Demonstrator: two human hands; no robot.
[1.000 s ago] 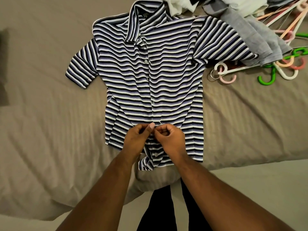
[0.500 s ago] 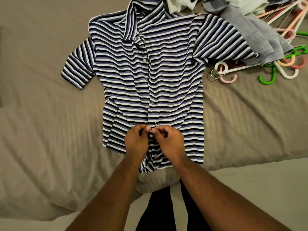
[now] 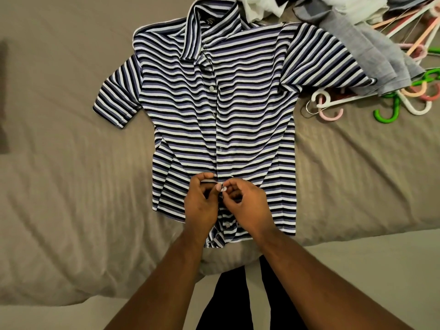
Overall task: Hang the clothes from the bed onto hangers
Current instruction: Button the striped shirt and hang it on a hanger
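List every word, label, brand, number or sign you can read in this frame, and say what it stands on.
Dark neck label inside the collar of the blue-and-white striped button-up shirt: a pale mark, too small and blurred to read.
No text shows on the beige bed cover, the coloured plastic hangers or the crumpled grey garment.
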